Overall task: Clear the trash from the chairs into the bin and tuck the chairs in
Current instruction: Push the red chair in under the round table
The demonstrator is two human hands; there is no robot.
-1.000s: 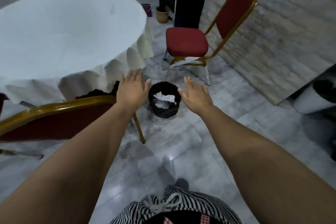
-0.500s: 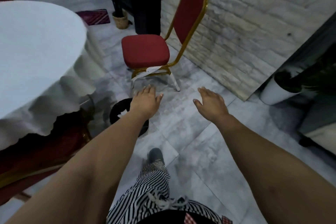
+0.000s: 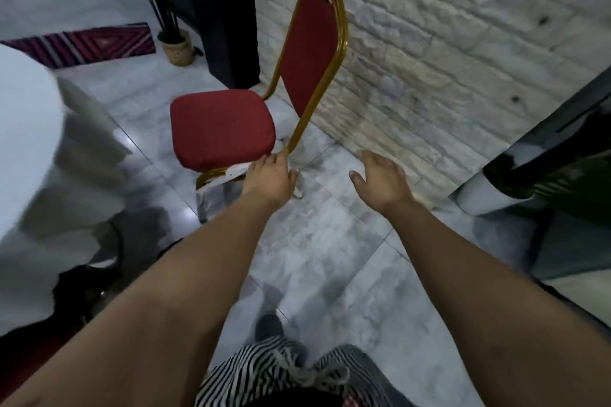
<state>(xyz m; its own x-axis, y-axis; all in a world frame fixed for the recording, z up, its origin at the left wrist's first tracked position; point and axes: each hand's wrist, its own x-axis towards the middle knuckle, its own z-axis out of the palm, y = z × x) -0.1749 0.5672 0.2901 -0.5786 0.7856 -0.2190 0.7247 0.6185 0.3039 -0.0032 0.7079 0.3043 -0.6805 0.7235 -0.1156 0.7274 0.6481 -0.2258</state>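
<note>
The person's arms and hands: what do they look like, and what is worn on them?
Both forearms are bare, with no sleeves in view. The left hand and the right hand wear no gloves, and no rings or watch can be seen.

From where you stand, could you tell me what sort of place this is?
Probably a banquet or function hall: a red padded chair with a gold frame, a table draped in a white cloth, and a polished marble floor.
</note>
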